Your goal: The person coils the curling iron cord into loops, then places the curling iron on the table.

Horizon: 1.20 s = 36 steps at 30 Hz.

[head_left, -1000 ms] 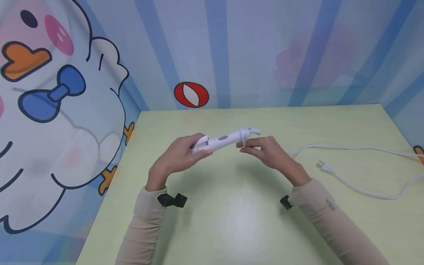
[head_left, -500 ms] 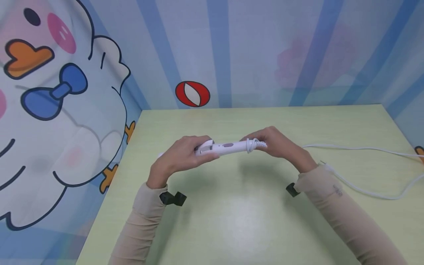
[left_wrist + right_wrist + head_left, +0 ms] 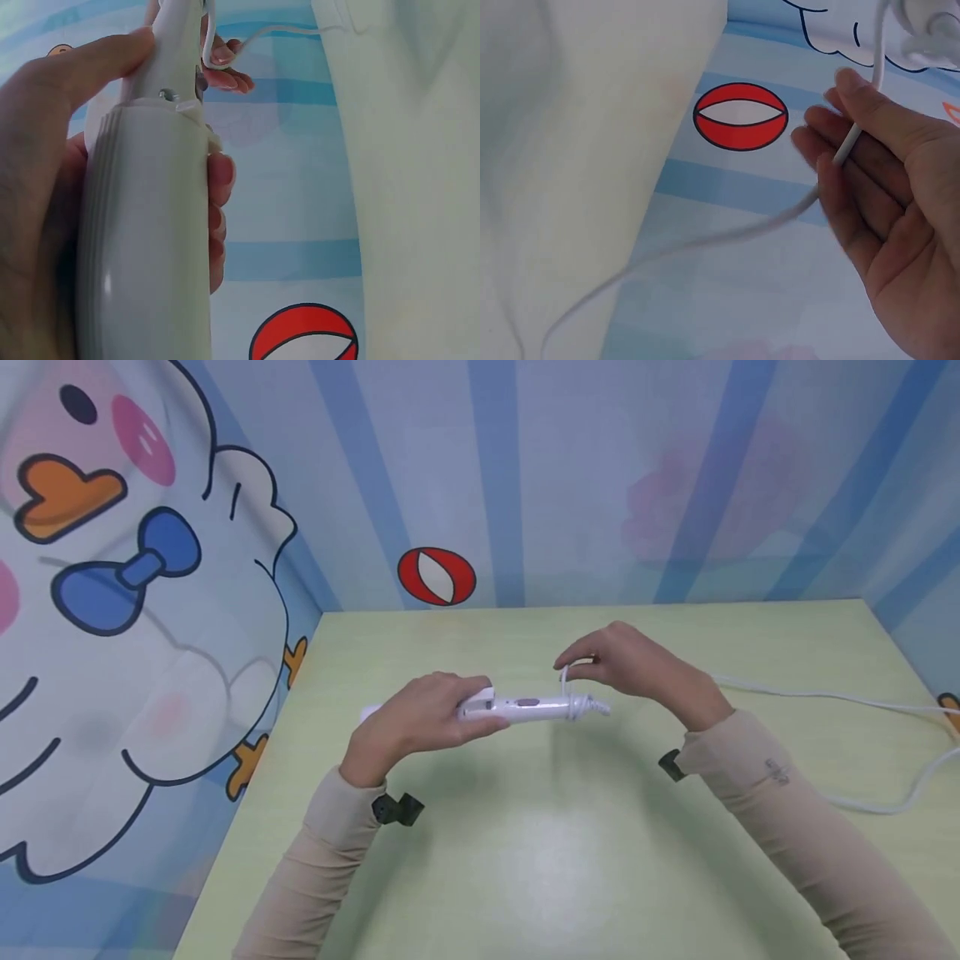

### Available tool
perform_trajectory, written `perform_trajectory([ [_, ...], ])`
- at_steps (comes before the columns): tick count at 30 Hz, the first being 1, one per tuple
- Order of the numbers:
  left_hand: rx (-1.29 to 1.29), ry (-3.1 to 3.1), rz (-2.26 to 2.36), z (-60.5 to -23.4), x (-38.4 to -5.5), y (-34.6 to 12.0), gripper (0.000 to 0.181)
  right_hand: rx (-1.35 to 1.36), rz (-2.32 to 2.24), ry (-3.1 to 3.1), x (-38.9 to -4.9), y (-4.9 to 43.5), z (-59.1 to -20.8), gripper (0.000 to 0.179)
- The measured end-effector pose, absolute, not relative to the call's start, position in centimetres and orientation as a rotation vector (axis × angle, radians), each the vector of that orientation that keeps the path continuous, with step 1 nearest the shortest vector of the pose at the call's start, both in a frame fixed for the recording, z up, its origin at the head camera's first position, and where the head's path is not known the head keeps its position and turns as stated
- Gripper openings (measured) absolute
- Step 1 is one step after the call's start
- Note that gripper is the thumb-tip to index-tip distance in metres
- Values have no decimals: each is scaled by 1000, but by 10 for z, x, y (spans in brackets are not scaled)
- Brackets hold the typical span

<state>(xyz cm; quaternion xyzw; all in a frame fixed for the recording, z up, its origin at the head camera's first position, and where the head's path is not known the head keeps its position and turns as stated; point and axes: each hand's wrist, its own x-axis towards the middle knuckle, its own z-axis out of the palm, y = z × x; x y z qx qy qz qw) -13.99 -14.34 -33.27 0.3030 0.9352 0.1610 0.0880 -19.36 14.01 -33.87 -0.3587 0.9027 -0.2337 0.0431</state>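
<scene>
My left hand [image 3: 420,714] grips a white hair iron [image 3: 546,709] around its middle, the tool lying nearly level above the table. In the left wrist view, its thick ridged body [image 3: 150,232] runs along the palm, thumb on one side and fingertips curled round the other. White power cord [image 3: 565,681] is wound in a few turns at the handle's tail end. Just beyond that end, my right hand [image 3: 637,664] pinches the cord between thumb and fingers. In the right wrist view the cord [image 3: 720,238] crosses the fingers [image 3: 842,214] and trails away toward the table.
The cord's far stretch [image 3: 832,695] runs to the table's right side and loops back; the plug is hidden behind my right forearm. A pale green table [image 3: 525,860] meets a striped blue backdrop [image 3: 570,485] at the back, with a cartoon bird printed at left.
The iron has swung level and shifted slightly right with my left hand. My right hand has carried the cord around the handle end, now up at its far side. The plug has become hidden.
</scene>
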Motion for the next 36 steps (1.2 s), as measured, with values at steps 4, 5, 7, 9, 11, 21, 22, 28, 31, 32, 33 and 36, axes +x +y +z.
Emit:
perform_trajectory([
  [4,906,2802,404,-332,-138,-142,40,-1132,-588,2861,-191,140,-332,18],
  [5,908,2806,391,-332,-138,-142,39,-1153,-565,2882,-190,139,-330,17],
  [7,904,2819,371,-333,-138,-141,39,-1174,-535,2919,-187,137,-326,14],
  [9,889,2836,343,-333,-138,-140,38,-1172,-520,2949,-183,135,-323,13],
  [11,859,2849,313,-334,-139,-140,39,-1159,-511,2970,-178,132,-320,13],
  [21,698,2933,284,-339,-147,-144,39,-903,-678,3026,-152,111,-325,16],
  [22,686,2941,291,-340,-148,-144,39,-846,-733,3004,-150,109,-326,17],
  [28,619,3007,285,-342,-151,-147,41,-637,-1059,2852,-140,103,-339,20],
  [31,610,3031,280,-341,-152,-149,42,-625,-1200,2801,-136,101,-350,19],
  [32,612,3038,284,-341,-153,-150,42,-626,-1243,2788,-135,100,-355,19],
  [33,613,3047,288,-340,-154,-151,43,-628,-1291,2770,-134,100,-360,20],
  [36,617,3064,310,-338,-156,-153,43,-672,-1371,2756,-133,100,-376,21],
])
